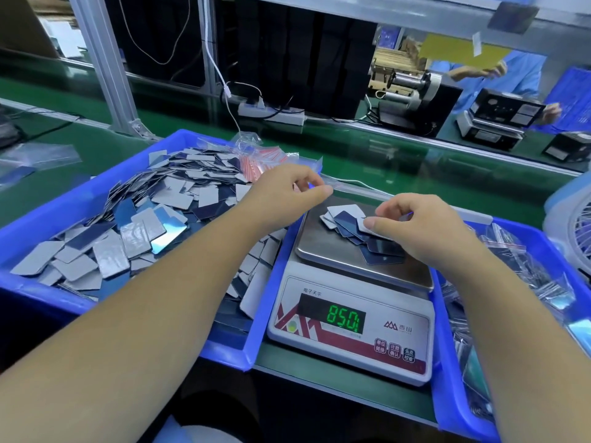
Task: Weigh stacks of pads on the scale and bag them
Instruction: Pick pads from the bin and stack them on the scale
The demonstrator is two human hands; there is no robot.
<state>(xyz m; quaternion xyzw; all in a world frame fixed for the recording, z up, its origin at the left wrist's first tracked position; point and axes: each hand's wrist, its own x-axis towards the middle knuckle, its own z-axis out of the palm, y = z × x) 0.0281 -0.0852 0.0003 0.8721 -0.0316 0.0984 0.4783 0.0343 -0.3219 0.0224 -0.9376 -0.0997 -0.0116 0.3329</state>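
A white digital scale (351, 340) stands in front of me and its green display shows 850. On its steel pan (323, 247) lies a small fanned pile of grey and dark blue pads (348, 219). My right hand (419, 228) rests over that pile with thumb and fingers pinching the top pads. My left hand (287, 193) hovers above the pan's far left corner and pinches the edge of a clear plastic bag (355, 188). The big blue bin (80, 199) on the left is heaped with loose pads (134, 225).
A second blue bin (447, 330) on the right holds filled clear bags. Empty red-striped zip bags (256, 164) lie at the left bin's far corner. A green conveyor belt (367, 155) runs behind. A white fan (572, 225) stands at the far right. Another person works beyond a clear screen.
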